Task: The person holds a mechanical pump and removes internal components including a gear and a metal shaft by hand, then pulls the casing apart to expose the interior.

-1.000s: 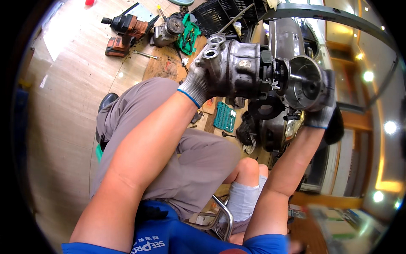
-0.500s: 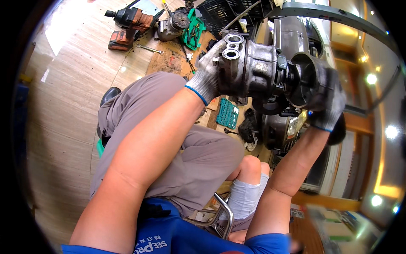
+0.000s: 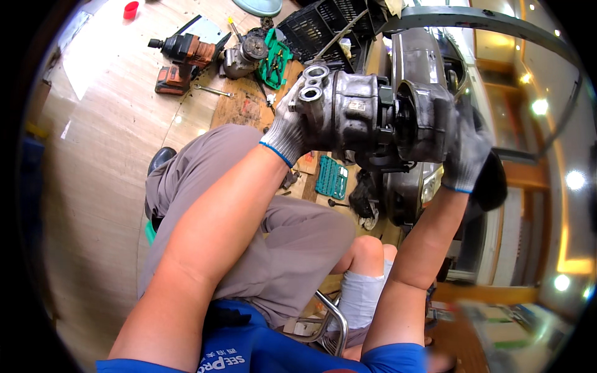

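A grey metal compressor body (image 3: 356, 110) with two round ports is held up before me, lying sideways. My left hand (image 3: 291, 123), in a knitted white glove with a blue cuff, grips its port end from the left; the fingers are mostly hidden behind it. At the other end, dark inner parts (image 3: 387, 121) stick out toward a cup-shaped metal housing (image 3: 429, 118). My right hand (image 3: 467, 148), gloved and blurred, is closed round the housing's outer side. The housing's mouth faces the inner parts and partly surrounds them.
On the left floor lie a cordless impact wrench (image 3: 183, 56) and a spanner (image 3: 213, 91). Another compressor (image 3: 244, 57) stands by a green tool case (image 3: 274, 59). Beyond are a black crate (image 3: 317, 31) and a teal socket set (image 3: 332, 176). Another person's knees (image 3: 364, 255) are close by.
Both hands have shifted a little left with the parts. The housing has turned so its mouth faces the compressor's inner parts, where before its hollow inside showed.
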Demonstrator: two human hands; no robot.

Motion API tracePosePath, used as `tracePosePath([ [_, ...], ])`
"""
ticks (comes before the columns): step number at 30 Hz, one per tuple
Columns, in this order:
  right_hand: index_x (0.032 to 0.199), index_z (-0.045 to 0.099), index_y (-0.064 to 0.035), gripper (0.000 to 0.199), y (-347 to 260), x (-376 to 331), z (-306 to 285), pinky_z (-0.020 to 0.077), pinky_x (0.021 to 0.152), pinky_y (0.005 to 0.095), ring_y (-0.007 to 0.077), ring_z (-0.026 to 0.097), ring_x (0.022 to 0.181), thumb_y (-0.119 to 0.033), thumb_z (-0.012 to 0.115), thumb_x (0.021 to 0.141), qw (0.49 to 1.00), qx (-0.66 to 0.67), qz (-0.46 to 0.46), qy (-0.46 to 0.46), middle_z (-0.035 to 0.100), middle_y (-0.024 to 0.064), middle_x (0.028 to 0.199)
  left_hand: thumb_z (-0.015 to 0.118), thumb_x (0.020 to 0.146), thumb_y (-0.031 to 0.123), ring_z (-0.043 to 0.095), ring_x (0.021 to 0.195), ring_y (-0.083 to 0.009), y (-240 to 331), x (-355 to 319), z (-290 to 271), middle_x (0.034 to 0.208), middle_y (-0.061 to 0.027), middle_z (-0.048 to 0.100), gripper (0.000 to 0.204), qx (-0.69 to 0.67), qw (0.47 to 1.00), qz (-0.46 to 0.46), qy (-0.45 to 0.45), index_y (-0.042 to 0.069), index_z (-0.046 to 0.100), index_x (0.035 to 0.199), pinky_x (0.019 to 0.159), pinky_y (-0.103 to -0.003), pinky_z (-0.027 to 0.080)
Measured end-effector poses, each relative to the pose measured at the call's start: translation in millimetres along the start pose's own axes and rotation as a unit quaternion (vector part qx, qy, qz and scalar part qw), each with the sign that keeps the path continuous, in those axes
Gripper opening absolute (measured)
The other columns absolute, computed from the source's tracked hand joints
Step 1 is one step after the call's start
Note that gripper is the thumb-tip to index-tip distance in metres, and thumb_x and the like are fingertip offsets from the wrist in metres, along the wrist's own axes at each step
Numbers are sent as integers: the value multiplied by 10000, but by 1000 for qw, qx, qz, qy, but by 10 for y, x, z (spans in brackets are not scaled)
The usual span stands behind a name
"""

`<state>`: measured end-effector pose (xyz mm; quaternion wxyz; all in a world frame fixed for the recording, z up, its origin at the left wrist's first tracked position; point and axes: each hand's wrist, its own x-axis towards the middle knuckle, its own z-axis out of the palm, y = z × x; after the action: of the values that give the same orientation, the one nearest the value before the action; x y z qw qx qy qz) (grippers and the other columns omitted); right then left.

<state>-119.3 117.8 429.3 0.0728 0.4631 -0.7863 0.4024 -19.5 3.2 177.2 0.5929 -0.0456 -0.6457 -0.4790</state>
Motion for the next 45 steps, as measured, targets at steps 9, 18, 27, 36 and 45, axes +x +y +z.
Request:
tracePosePath([
  [9,1063,742,47,304,-71,-86,51,454,649,227,59,569,736,-247,725,986,999,14,28,13,711,30,870,787,752,393,653,1124,-270,25,-22,0,1227,-47,690,538,-19,999,-29,-13,157,678,1223,960,-426,513],
  [18,1168,699,60,278,-371,-265,287,527,821,268,126,652,910,-153,695,990,988,-154,2,9,731,100,1029,769,744,411,659,1061,-294,73,67,-48,1146,-57,698,525,41,999,16,3,145,671,1185,911,-440,515],
  [27,1284,634,54,378,-270,-225,172,527,810,297,118,645,929,-240,610,1048,987,-124,-52,-90,704,98,1158,802,730,418,641,1115,-260,230,37,-110,1196,-59,691,567,67,995,-40,56,139,672,1205,985,-415,494],
  [36,1640,90,-79,1421,71,-446,343,384,1163,406,273,438,1391,-552,949,612,980,-12,-127,-153,410,134,1548,805,786,313,609,1203,-242,116,-89,-35,1275,-61,670,556,162,983,-33,79,118,647,1283,1062,-409,460],
  [45,1597,198,-35,1151,137,-584,557,460,1097,393,241,522,1296,-33,750,587,983,135,-24,-122,485,129,1467,716,842,331,580,1246,-263,-145,-210,193,1341,-47,637,519,-266,945,-151,114,147,640,1320,1068,-421,467],
])
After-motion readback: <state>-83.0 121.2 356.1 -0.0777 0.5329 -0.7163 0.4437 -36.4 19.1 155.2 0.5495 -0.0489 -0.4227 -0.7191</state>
